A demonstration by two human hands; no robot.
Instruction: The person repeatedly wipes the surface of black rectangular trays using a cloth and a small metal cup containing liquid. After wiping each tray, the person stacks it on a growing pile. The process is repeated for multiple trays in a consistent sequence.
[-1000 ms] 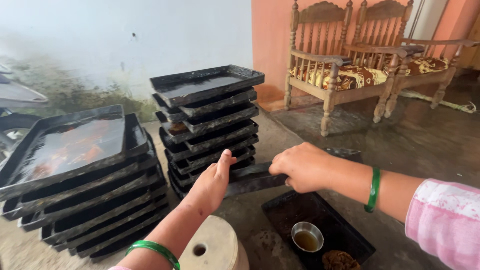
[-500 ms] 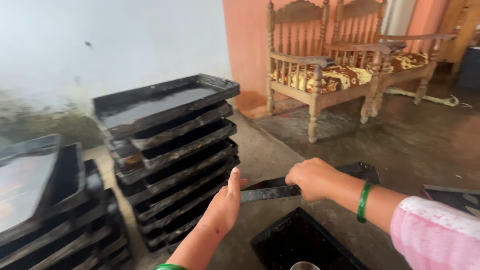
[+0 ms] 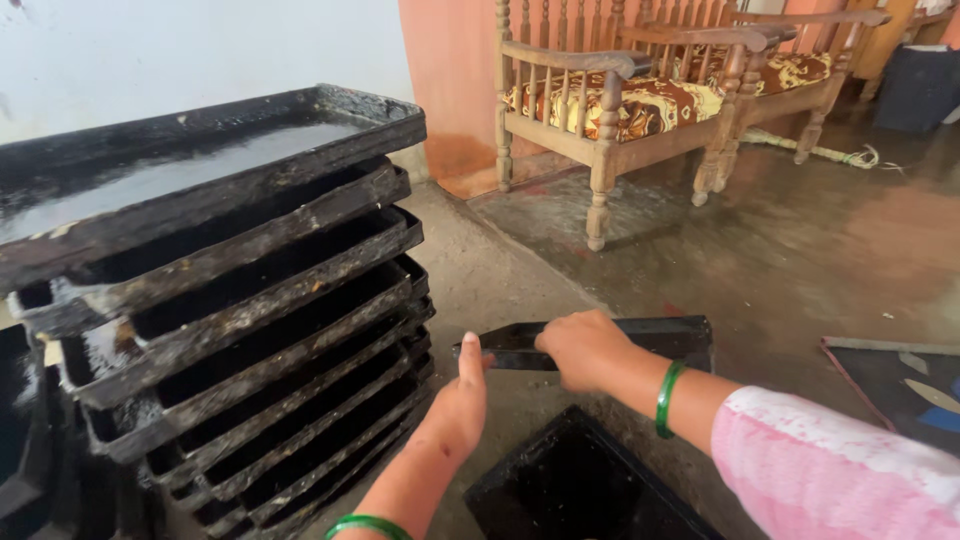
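Note:
My right hand (image 3: pixel 580 348) grips the near rim of a black metal tray (image 3: pixel 660 335) held off the floor, tilted edge-on toward me. My left hand (image 3: pixel 458 400), fingers straight and together, rests its fingertips against the tray's left end. A green bangle (image 3: pixel 667 398) circles my right wrist, another green bangle (image 3: pixel 368 524) the left. Just left of my hands stands a tall stack of black trays (image 3: pixel 250 310), criss-crossed, the top one wet and shiny.
Another black tray (image 3: pixel 560 485) lies on the floor beneath my hands. A wooden bench with patterned cushions (image 3: pixel 640 105) stands behind on wet concrete. A flat dark sheet (image 3: pixel 900 385) lies at the right edge. A second tray stack (image 3: pixel 20 440) shows at far left.
My view has moved closer to the tall stack and tilted down; the left stack slid almost out of frame. Both hands keep the held tray, shifted slightly left toward the stack.

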